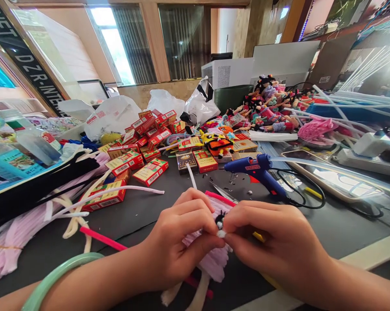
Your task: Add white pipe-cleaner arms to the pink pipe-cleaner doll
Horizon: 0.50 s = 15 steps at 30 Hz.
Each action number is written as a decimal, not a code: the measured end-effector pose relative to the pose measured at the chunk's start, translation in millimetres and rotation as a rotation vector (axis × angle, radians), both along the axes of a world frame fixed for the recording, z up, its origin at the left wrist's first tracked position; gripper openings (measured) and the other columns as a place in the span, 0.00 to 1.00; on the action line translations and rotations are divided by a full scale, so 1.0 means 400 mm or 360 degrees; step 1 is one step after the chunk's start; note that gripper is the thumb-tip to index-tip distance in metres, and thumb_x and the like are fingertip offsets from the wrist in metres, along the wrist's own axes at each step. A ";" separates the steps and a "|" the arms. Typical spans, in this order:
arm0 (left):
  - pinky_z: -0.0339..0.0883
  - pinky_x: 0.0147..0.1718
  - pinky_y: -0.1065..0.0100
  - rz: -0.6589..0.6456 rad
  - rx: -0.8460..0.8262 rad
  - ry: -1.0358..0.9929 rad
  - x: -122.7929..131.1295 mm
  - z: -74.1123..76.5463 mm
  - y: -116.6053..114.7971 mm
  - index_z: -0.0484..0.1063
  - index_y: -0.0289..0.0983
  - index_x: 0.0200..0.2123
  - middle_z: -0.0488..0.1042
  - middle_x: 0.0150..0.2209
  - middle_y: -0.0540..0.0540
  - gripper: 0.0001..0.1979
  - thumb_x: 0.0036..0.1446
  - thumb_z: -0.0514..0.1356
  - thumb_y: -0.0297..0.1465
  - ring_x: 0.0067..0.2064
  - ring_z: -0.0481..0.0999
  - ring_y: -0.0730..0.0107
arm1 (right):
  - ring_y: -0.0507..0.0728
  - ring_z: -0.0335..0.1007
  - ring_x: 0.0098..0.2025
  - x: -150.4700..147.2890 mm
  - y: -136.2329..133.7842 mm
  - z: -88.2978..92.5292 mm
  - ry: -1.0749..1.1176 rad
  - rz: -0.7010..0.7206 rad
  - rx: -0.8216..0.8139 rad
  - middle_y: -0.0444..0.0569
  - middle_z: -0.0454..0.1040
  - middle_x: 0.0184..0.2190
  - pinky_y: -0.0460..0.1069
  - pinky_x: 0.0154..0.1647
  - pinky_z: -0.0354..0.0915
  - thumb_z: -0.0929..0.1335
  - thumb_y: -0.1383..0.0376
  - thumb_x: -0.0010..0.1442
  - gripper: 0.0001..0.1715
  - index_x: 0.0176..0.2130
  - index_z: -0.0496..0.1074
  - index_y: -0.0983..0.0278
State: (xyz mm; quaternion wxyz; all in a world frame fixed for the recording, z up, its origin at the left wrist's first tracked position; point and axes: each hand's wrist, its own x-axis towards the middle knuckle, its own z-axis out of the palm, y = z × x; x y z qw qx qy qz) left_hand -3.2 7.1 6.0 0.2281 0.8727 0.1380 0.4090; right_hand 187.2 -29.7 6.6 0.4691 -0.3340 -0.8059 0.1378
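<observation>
My left hand (188, 235) is closed, thumb and forefinger pinching a small white fuzzy piece (221, 233). From the other side my right hand (269, 242) pinches the same piece, its fingertips almost meeting the left ones. Just behind the fingertips is a small black-and-white fuzzy bit (220, 218); whether it joins the white piece I cannot tell. Beneath both hands lies a bundle of pale lilac pipe cleaners (216, 265), partly hidden. A bright pink pipe cleaner (219, 199) and scissors (221, 190) lie just beyond the hands.
A blue glue gun (258, 170) rests at the right, its cord curling beside a phone (334, 175). Red and yellow small boxes (151, 171) are heaped left of centre. Dolls (272, 108) pile up behind. Lilac pipe cleaners (23, 242) lie at the left near a bottle (35, 138).
</observation>
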 end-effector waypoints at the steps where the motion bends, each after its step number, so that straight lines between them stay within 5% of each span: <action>1: 0.69 0.41 0.63 -0.0009 0.0000 -0.0013 0.000 0.000 0.001 0.68 0.37 0.29 0.72 0.26 0.49 0.08 0.63 0.60 0.27 0.36 0.69 0.67 | 0.45 0.66 0.21 0.001 0.000 -0.001 0.0007 0.0010 -0.0002 0.39 0.73 0.21 0.37 0.22 0.64 0.66 0.76 0.55 0.10 0.28 0.72 0.63; 15: 0.72 0.40 0.65 0.0099 0.0146 -0.0011 -0.001 0.000 0.009 0.74 0.35 0.33 0.78 0.29 0.46 0.03 0.58 0.66 0.27 0.37 0.74 0.67 | 0.45 0.64 0.19 -0.005 0.005 0.002 0.0067 -0.0098 -0.0130 0.38 0.71 0.19 0.38 0.19 0.62 0.66 0.74 0.55 0.10 0.25 0.70 0.62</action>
